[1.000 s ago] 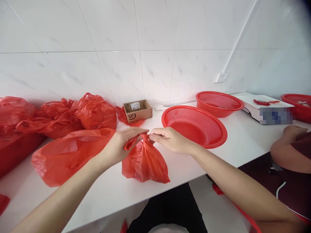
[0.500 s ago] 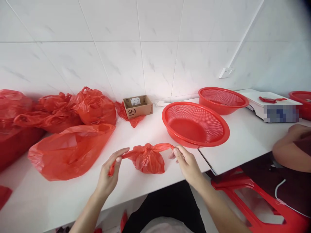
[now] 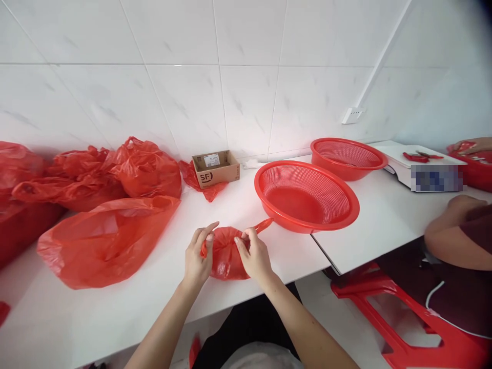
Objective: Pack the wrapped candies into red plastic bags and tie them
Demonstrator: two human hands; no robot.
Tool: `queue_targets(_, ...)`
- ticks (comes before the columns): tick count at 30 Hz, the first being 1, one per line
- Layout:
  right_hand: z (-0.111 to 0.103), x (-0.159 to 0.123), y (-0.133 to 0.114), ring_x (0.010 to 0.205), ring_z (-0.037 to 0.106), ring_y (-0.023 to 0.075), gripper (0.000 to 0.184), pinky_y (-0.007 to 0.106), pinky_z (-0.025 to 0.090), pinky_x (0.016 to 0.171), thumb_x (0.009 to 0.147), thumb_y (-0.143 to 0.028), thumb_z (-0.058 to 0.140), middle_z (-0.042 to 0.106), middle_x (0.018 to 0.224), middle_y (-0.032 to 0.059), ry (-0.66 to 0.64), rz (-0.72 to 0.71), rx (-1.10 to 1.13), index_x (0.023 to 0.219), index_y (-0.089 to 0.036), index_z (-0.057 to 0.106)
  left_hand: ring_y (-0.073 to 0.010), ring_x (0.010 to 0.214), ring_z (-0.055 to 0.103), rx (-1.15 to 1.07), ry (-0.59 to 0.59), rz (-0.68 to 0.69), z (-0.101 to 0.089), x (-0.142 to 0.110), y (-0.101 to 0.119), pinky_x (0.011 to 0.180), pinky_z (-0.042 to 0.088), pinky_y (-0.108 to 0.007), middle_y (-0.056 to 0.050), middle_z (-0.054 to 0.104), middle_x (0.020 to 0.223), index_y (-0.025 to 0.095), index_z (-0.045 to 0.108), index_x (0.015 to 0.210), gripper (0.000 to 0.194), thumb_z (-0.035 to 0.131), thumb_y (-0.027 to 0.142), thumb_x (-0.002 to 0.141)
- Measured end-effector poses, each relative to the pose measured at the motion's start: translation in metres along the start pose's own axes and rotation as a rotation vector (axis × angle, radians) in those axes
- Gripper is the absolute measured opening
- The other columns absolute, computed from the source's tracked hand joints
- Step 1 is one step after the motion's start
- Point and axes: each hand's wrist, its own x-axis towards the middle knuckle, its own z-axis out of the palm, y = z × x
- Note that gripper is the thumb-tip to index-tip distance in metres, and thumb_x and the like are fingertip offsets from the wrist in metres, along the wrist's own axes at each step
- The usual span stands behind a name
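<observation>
A small filled red plastic bag (image 3: 228, 261) rests on the white table near its front edge, its top gathered. My left hand (image 3: 200, 256) is at the bag's left side, closed on one twisted end, with the index finger stretched out. At the upper right of the bag, my right hand (image 3: 253, 253) pinches the plastic near the gathered top. A loose twisted end sticks out beyond the right hand toward the basket. What the bag contains is hidden.
A large red plastic basket (image 3: 265, 190) stands to the right, another basket (image 3: 348, 164) behind it. A small cardboard box (image 3: 217, 174) is near the wall. Red bags (image 3: 148, 171) lie left. A white scale (image 3: 403, 161) and a co-worker's arm (image 3: 449, 220) are at right.
Both hands have moved inward onto the bag; they were apart, stretching its two ends sideways. A co-worker's hand now shows at the far right basket, and another small item lies on the scale.
</observation>
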Motion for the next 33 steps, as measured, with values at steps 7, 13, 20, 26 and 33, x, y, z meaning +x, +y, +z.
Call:
queue_targets(7, -0.015, 0.003, 0.022, 0.054, 0.047, 0.0148, 0.018, 0.026, 0.039, 0.057, 0.094, -0.038, 0.046, 0.05, 0.064, -0.003, -0.059, -0.069, -0.007, 0.082, -0.025, 0.041, -0.0164, 0.044, 0.048, 0.088, -0.113, -0.193, -0.014, -0.015, -0.018, 0.051, 0.037, -0.027, 0.004, 0.049, 0.047, 0.024, 0.064, 0.091, 0.047, 0.029, 0.054, 0.097)
queue_targets(13, -0.03, 0.011, 0.038, 0.057, 0.05, 0.0135, 0.016, 0.024, 0.04, 0.06, 0.093, -0.038, 0.048, 0.052, 0.065, -0.0038, 0.065, -0.089, -0.052, 0.085, -0.024, 0.046, -0.0203, 0.056, 0.058, 0.152, -0.079, -0.312, -0.016, -0.02, -0.021, 0.06, 0.04, -0.03, 0.001, 0.06, 0.055, 0.024, 0.06, 0.076, 0.049, 0.029, 0.057, 0.095)
queue_targets(20, -0.051, 0.012, 0.032, 0.069, 0.057, 0.0168, 0.03, 0.028, 0.042, 0.065, 0.093, -0.052, 0.047, 0.061, 0.079, 0.001, 0.097, 0.034, -0.211, 0.087, -0.023, 0.05, -0.0226, 0.108, 0.058, 0.094, -0.003, -0.266, -0.022, -0.031, 0.005, 0.09, 0.045, -0.036, -0.003, 0.065, 0.115, 0.031, 0.065, 0.111, 0.042, 0.031, 0.051, 0.097)
queue_targets(26, -0.054, -0.001, 0.027, 0.086, 0.063, 0.0268, 0.048, 0.038, 0.044, 0.075, 0.095, -0.059, 0.037, 0.068, 0.088, 0.0087, -0.114, 0.214, -0.556, 0.082, -0.021, 0.063, -0.022, 0.115, 0.051, 0.132, -0.039, 0.061, 0.0, -0.055, 0.007, 0.099, 0.041, -0.04, -0.006, 0.059, 0.124, 0.028, 0.059, 0.126, 0.034, 0.039, 0.033, 0.099)
queue_targets(33, -0.052, 0.017, 0.001, 0.104, 0.063, 0.0244, 0.056, 0.038, 0.045, 0.091, 0.092, -0.053, 0.051, 0.069, 0.109, 0.0082, -0.216, 0.008, -0.261, 0.14, -0.024, 0.047, -0.0214, 0.09, 0.054, 0.14, -0.116, 0.131, 0.015, -0.052, 0.002, 0.079, 0.045, -0.035, -0.006, 0.064, 0.09, 0.021, 0.064, 0.097, 0.028, 0.036, 0.028, 0.1)
